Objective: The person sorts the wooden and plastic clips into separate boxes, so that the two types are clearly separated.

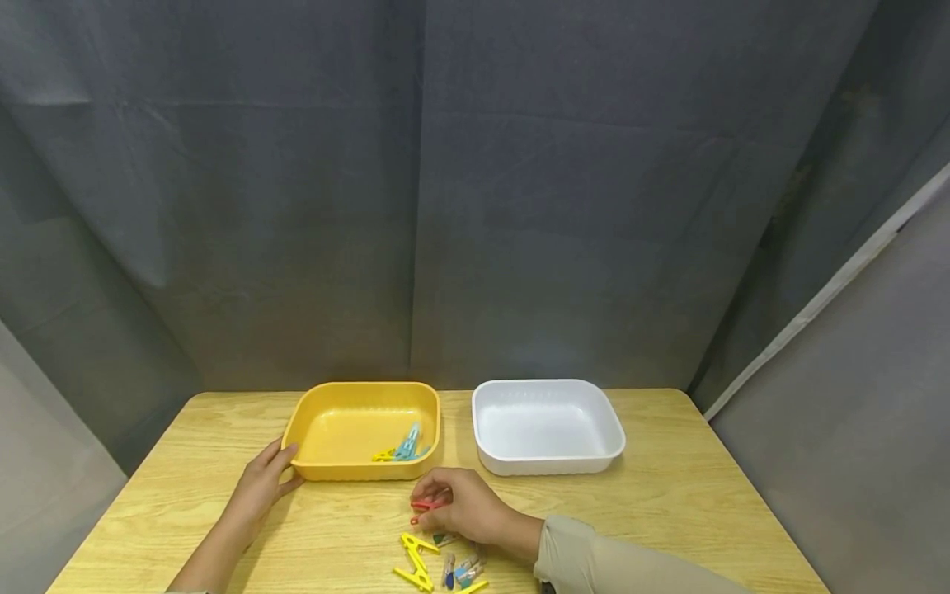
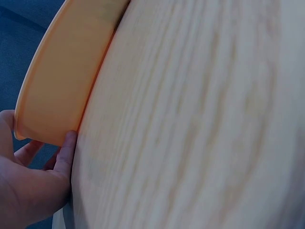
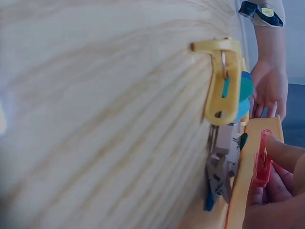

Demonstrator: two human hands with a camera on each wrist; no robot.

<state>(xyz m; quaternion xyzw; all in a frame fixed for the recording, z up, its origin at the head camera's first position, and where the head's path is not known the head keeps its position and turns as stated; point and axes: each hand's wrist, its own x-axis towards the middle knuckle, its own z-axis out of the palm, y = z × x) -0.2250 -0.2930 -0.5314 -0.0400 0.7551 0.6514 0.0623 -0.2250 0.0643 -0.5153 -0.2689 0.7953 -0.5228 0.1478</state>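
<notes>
My right hand [image 1: 469,505] pinches a red clothespin [image 3: 262,167] between thumb and fingers, over the table in front of the yellow basin [image 1: 356,472]. At that basin's left front corner, my left hand [image 1: 261,485] grips the wall, fingers by the rim and thumb low on the side in the left wrist view. Inside the basin lie a light blue clothespin [image 1: 407,444] and a yellow one. Below my right hand, yellow clothespins [image 1: 418,569] and several small clear, blue and green clips [image 1: 469,571] lie loose on the table, partly cut off by the frame's bottom edge.
A white basin [image 1: 549,468] stands to the right of the yellow one, with a narrow gap between them. Both sit near the back edge of the wooden table [image 1: 690,511]. Grey curtains [image 1: 564,206] hang behind and along both sides.
</notes>
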